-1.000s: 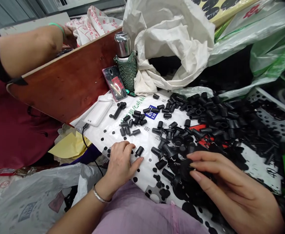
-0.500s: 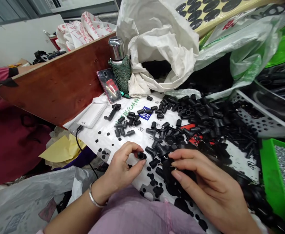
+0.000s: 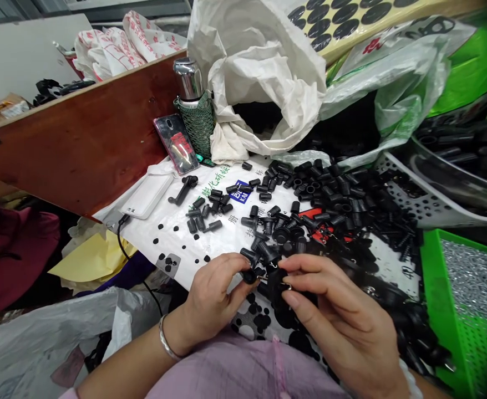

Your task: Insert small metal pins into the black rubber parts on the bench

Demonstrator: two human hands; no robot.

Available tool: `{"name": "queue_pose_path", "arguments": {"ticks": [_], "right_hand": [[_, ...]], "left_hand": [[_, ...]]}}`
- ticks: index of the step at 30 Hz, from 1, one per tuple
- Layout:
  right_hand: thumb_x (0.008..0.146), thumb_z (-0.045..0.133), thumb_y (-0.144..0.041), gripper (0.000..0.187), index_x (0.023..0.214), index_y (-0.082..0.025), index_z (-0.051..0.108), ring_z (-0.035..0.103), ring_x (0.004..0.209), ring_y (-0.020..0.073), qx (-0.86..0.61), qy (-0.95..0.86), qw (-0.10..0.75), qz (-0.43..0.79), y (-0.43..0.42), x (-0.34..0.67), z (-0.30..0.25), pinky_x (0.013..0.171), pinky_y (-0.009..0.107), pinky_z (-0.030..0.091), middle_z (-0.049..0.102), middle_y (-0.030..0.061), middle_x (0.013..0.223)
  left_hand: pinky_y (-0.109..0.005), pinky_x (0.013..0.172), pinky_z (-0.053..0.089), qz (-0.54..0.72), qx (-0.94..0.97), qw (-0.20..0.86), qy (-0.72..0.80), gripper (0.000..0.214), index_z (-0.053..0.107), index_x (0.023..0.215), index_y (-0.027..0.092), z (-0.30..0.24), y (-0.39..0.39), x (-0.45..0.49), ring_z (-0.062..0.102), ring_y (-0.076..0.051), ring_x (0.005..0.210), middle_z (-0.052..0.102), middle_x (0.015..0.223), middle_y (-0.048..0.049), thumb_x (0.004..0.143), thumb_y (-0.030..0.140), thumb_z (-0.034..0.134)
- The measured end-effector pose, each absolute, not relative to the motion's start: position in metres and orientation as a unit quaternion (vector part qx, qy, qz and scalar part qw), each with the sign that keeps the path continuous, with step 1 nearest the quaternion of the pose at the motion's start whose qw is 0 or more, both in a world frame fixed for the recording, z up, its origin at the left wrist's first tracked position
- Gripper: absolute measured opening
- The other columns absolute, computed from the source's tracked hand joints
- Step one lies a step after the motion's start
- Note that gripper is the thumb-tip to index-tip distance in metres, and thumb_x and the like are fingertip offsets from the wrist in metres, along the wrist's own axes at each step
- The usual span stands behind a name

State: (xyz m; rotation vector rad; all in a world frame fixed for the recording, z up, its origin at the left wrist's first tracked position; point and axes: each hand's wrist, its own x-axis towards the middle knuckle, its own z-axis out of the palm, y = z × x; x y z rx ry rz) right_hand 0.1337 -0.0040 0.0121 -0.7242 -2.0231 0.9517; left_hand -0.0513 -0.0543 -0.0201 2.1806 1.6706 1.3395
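My left hand (image 3: 210, 296) pinches a small black plastic cap (image 3: 249, 275) between thumb and fingers. My right hand (image 3: 335, 316) grips a larger black plastic part (image 3: 275, 282) with a thin metal spring at its edge. The two pieces are held close together over a white printed sack (image 3: 177, 235) on my lap. A heap of black plastic caps (image 3: 330, 194) spreads across the sack just beyond my hands. A smaller cluster of black caps (image 3: 208, 213) lies to the left of it.
A wooden board (image 3: 81, 144) stands at the left. Against it lean a phone (image 3: 176, 144) and a metal flask in a green net (image 3: 193, 111). A white power bank (image 3: 147, 195) lies nearby. A green crate of small metal pieces (image 3: 468, 288) sits right. Plastic bags (image 3: 260, 72) pile behind.
My left hand picked a black cap off the sack and brought it to the part in my right hand. The view shifted right, revealing the green crate; the other person's arm left the view.
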Motion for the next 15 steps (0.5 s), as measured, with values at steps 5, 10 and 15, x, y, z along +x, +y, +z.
{"name": "queue_pose_path", "arguments": {"ticks": [5,10,15], "right_hand": [[0.078,0.055,-0.006,0.021,0.095,-0.018,0.056,0.056,0.096,0.0167,-0.254,-0.826,0.388,0.319,-0.007,0.129,0.009,0.079,0.027,0.051,0.056,0.0086,0.103],[0.079,0.053,-0.006,0.017,0.093,-0.017,0.056,0.057,0.095,0.0152,-0.24,-0.829,0.379,0.335,-0.002,0.123,-0.001,0.08,0.026,0.05,0.056,0.0093,0.103],[0.081,0.055,-0.011,0.01,0.088,-0.019,0.056,0.059,0.092,0.0157,-0.285,-0.783,0.362,0.418,0.005,0.126,-0.004,0.079,0.028,0.051,0.058,0.0072,0.1]], "left_hand": [[-0.027,0.074,0.052,0.435,0.717,0.035,0.543,0.02,0.052,0.097,0.015,-0.022,-0.057,-0.048,0.059,-0.016,0.084,0.063,0.087,-0.0069,0.078,0.007,0.052],[-0.027,0.072,0.052,0.444,0.722,0.044,0.529,0.021,0.052,0.096,0.015,-0.022,-0.058,-0.044,0.057,-0.016,0.082,0.059,0.086,-0.0074,0.078,0.006,0.049],[-0.026,0.066,0.051,0.399,0.737,0.1,0.537,0.02,0.051,0.104,0.015,-0.026,-0.054,-0.043,0.058,-0.016,0.079,0.059,0.088,-0.008,0.084,0.018,0.051]]}}
